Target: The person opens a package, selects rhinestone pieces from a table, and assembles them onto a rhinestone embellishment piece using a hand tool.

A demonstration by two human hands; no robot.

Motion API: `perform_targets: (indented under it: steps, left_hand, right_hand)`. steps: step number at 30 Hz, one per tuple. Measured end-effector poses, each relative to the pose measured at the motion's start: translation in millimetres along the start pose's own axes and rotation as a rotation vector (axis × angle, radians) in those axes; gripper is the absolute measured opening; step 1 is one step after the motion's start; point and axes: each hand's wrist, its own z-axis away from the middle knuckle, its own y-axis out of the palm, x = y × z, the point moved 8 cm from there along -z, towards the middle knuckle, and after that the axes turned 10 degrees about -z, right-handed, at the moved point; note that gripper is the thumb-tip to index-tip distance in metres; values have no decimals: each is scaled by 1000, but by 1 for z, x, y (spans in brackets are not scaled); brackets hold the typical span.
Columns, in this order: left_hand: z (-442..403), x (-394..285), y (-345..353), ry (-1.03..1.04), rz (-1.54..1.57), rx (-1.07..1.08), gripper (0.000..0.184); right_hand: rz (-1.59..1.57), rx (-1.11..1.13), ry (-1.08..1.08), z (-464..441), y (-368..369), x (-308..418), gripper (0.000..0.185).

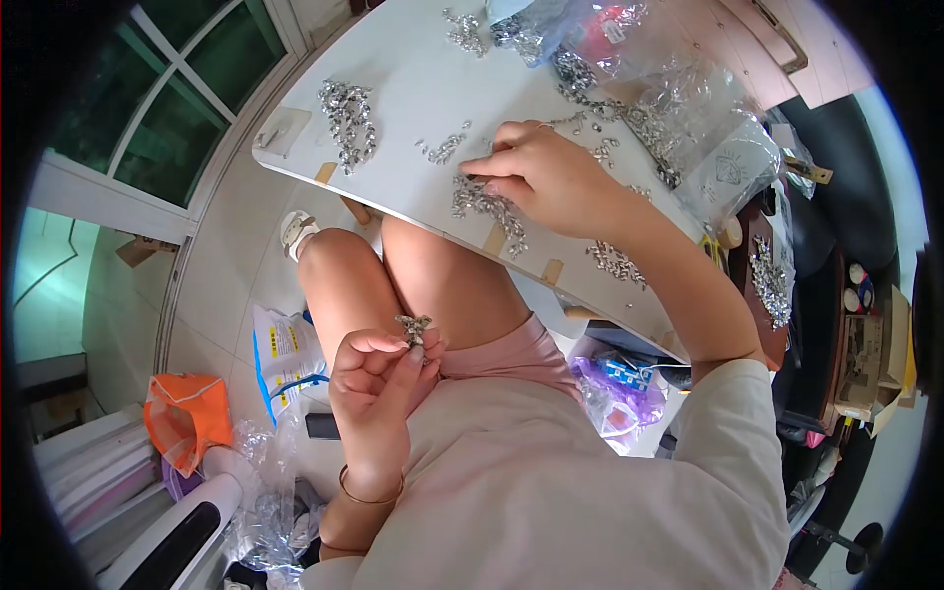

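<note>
My left hand point(379, 379), with a bangle at the wrist, holds a small silvery sparkling piece point(413, 326) between thumb and fingers above my lap. My right hand point(536, 172) is over the white table point(413, 49), its thumb and index finger brought together at the upper edge of a pile of small shiny pieces point(487, 206). What lies between those fingertips is too small to make out. A smaller scatter of pieces point(444, 147) lies just left of the right hand.
A larger silvery heap point(347, 123) lies on the table's left part. Clear plastic bags point(703, 128) with more pieces cover the right back. An orange bag point(189, 418) stands on the floor at left; a purple bag point(619, 398) is below the table edge.
</note>
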Motion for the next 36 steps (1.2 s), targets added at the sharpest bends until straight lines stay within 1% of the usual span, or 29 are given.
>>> perform_targets:
  steps: [2, 5, 11, 14, 17, 23, 26, 32, 36]
  left_hand:
    - [0, 1, -2, -7, -2, 4, 11]
    - [-1, 1, -3, -8, -5, 8, 10]
    - [-4, 2, -5, -31, -11, -21, 13]
    - [-6, 2, -6, -29, 4, -12, 13]
    - [-7, 0, -6, -28, 17, -10, 13]
    - [-8, -4, -4, -16, 15, -10, 18]
    - [-8, -6, -4, 2, 36, 50, 18]
    - [-7, -8, -3, -7, 27, 58, 20]
    - [-8, -8, -2, -31, 58, 69, 22]
  right_hand:
    - [47, 22, 1, -3, 3, 0, 25]
    - [67, -30, 77, -9, -6, -7, 24]
    - [169, -96, 86, -22, -14, -33, 20]
    - [169, -83, 107, -27, -12, -36, 20]
    - [160, -109, 78, -30, -12, -33, 24]
    - [159, -65, 128, -33, -5, -39, 21]
    - [144, -55, 131, -32, -5, -39, 21]
    - [154, -62, 102, -34, -5, -38, 22]
    - [256, -105, 24, -33, -4, -33, 22]
